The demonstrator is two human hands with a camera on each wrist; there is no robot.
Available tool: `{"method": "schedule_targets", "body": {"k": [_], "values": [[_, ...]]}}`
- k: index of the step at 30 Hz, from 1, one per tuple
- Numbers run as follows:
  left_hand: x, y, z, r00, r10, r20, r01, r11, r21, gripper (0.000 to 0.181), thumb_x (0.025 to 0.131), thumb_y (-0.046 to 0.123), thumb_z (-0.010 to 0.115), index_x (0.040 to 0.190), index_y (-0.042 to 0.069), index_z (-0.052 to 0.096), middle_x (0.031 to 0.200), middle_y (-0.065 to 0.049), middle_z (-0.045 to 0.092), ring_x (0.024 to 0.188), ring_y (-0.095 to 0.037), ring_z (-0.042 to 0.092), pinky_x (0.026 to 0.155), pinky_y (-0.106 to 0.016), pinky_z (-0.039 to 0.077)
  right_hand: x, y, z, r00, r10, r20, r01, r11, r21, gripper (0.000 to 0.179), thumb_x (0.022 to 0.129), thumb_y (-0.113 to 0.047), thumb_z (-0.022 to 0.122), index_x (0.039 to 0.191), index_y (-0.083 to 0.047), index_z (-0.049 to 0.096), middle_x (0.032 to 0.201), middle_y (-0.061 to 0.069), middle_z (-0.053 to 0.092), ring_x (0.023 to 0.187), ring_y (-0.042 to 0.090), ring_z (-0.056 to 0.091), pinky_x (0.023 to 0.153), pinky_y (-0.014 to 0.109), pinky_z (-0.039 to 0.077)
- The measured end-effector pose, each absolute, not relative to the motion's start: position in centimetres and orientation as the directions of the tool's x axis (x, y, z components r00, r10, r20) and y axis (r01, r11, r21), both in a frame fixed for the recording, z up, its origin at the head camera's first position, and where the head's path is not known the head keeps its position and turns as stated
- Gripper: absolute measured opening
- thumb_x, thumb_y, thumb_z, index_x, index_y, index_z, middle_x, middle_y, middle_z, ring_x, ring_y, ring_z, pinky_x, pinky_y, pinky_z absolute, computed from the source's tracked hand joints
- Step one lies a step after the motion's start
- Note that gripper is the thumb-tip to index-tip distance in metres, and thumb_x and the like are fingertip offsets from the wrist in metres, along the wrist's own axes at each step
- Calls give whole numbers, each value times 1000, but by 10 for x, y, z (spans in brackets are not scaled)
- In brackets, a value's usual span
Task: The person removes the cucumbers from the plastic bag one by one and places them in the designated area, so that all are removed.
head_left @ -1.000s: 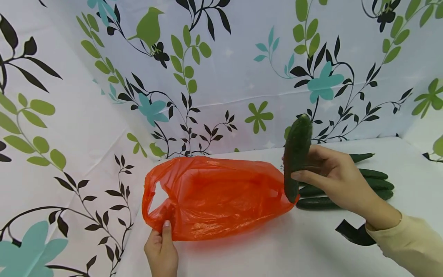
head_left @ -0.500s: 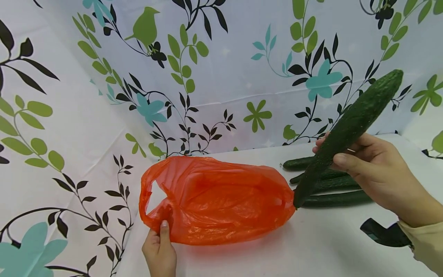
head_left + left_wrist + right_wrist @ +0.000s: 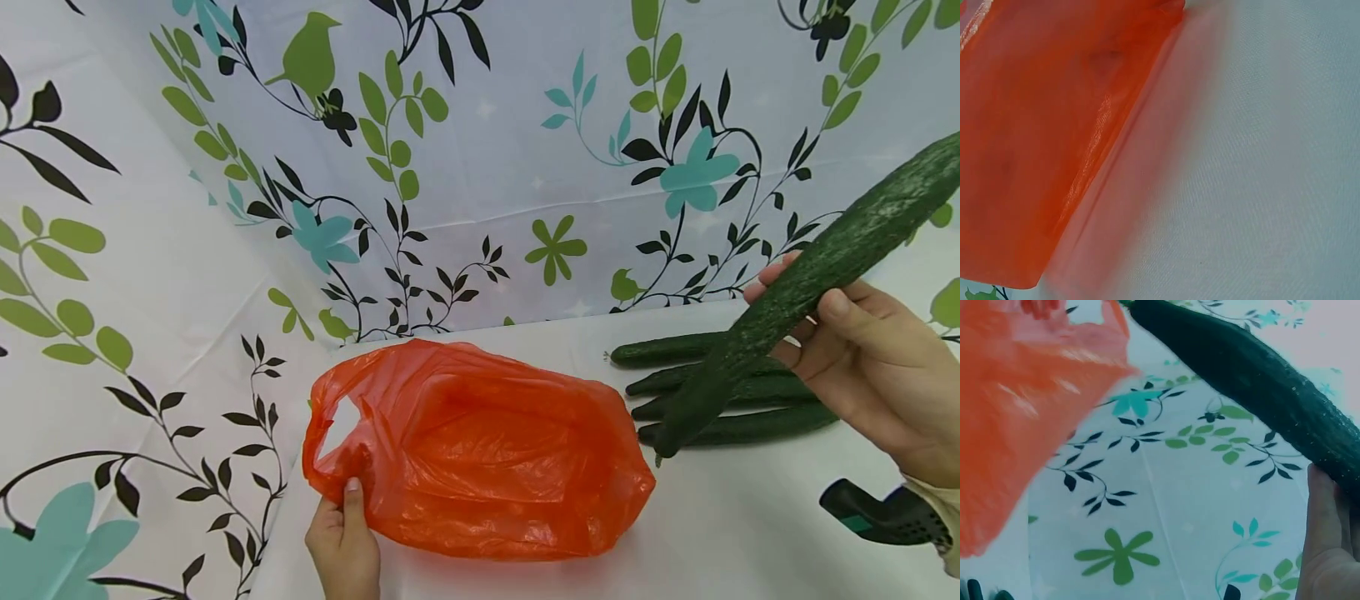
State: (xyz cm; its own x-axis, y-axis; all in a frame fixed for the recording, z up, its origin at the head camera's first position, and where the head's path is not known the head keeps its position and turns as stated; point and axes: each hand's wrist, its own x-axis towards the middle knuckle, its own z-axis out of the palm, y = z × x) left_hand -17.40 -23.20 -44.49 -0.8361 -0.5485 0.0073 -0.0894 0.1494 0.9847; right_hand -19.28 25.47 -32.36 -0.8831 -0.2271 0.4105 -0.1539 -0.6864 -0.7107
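My right hand (image 3: 870, 358) holds a long dark green cucumber (image 3: 813, 287) between thumb and fingers, raised at a slant with its lower tip near the bag's right end. In the right wrist view the cucumber (image 3: 1254, 381) runs diagonally above the fingers (image 3: 1325, 519). My left hand (image 3: 345, 542) pinches the handle end of an orange plastic bag (image 3: 517, 467), thumb on top of the film. The bag looks puffed out and lies sideways. Only the bag (image 3: 1041, 137) and white cloth show in the left wrist view; the left hand is out of that frame.
Several more cucumbers (image 3: 772, 423) lie side by side on the white table (image 3: 720, 525), behind and below the raised one. A patterned cloth (image 3: 480, 175) hangs behind the table and along the left. A black device (image 3: 885, 515) sits at the right wrist.
My right hand has moved right with the cucumber, away from the bag's right end, and the cucumber has tilted over to the right. The bag's right end has sunk lower; my left hand stays put.
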Motion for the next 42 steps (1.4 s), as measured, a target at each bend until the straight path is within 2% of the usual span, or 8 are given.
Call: {"method": "schedule_targets", "body": {"k": [8,12,15,19,23,28,34,42], "values": [[-178,-236,-446,-797,-603,-16,-86,87,992,50,108,33,47,145,0,52,138,-16,60,112,-13,62,86,-12,49,-192,270,-329,-841,-145,522,-400,-485,-778,42,104,14,33,145,13,39,136,21,58,123,30,60,92,38,57],[-179,-238,-445,-779,-626,-22,-75,58,996,51,108,34,47,146,1,51,140,-15,59,116,-17,62,88,-14,49,-186,269,-329,-845,-99,526,-498,-213,-841,43,97,24,40,139,16,42,128,20,63,115,26,65,93,28,56],[-180,-240,-445,-773,-633,-28,-67,38,997,51,108,34,46,148,3,49,143,-15,57,121,-21,61,90,-16,49,-181,264,-329,-858,-70,508,-513,120,-850,48,91,28,51,136,12,49,123,13,67,110,17,67,93,17,52],[-181,-242,-446,-763,-645,-26,-53,22,998,50,108,32,47,149,3,49,142,-15,57,122,-21,61,90,-17,49,-175,257,-333,-864,-70,498,-458,519,-721,54,81,23,70,130,2,62,118,-3,70,102,4,67,86,10,51],[-181,-242,-447,-757,-653,-15,-41,24,999,49,108,31,47,147,1,51,141,-17,58,119,-21,62,91,-18,49,-174,253,-344,-838,-168,520,-454,742,-492,57,72,8,86,122,-12,70,114,-11,68,94,-5,62,75,5,50],[-181,-242,-448,-753,-658,-18,-54,35,998,49,108,31,46,147,2,51,141,-17,58,118,-20,62,89,-17,50,-177,252,-361,-797,-336,502,-489,847,-210,61,66,-9,92,122,-22,70,110,-4,71,89,12,66,71,15,54],[-182,-243,-446,-753,-656,-46,-87,30,996,51,107,34,45,150,5,49,143,-12,57,123,-27,59,89,-19,50,-177,257,-383,-831,-358,425,-450,882,-137,56,69,-15,92,120,-22,70,113,-1,71,97,26,69,74,52,59],[-182,-244,-449,-755,-656,-9,-43,36,998,51,107,32,47,148,2,50,142,-15,57,122,-26,60,89,-19,50,-175,267,-411,-830,-416,372,-465,884,-47,51,66,-17,93,113,-20,74,110,-3,71,98,26,70,72,49,60]]}}
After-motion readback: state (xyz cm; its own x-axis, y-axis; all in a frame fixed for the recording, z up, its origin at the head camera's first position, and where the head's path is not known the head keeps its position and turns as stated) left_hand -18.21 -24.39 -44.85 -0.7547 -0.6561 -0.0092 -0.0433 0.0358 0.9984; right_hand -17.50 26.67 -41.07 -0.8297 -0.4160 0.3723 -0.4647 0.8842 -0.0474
